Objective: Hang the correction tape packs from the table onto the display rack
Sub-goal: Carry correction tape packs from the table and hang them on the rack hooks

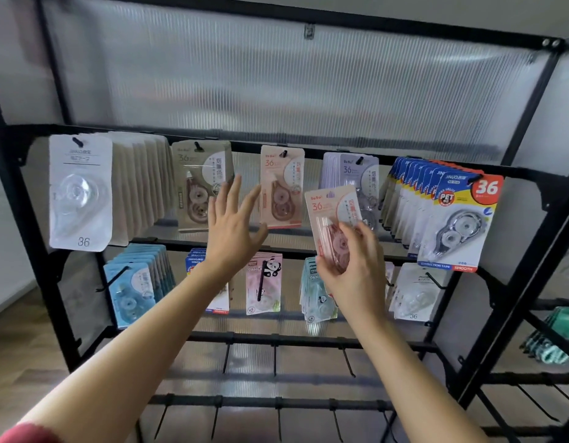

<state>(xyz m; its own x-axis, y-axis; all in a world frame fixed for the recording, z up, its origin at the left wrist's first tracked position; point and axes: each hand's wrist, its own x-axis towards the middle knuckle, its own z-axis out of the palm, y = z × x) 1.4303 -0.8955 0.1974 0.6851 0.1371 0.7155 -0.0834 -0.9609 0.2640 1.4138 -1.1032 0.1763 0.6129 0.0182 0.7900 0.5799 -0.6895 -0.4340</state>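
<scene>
Pink pack (pixel 332 215) is in the right hand (pixel 353 266), fingers wrapped round its lower blister end. Its top tilts toward the rack's (pixel 308 342) upper rail, just right of the matching hung pack (pixel 281 187). Left hand (pixel 232 225) is spread wide, holding nothing. Looks light and stiff-ish but slippery (card top probably bends), so I'd grip low and keep the top edge free.

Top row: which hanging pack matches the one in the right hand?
The pink pack on the third hook from the left. Same pink card as the held pack; neighbours are white, brown, lilac, blue.
</scene>
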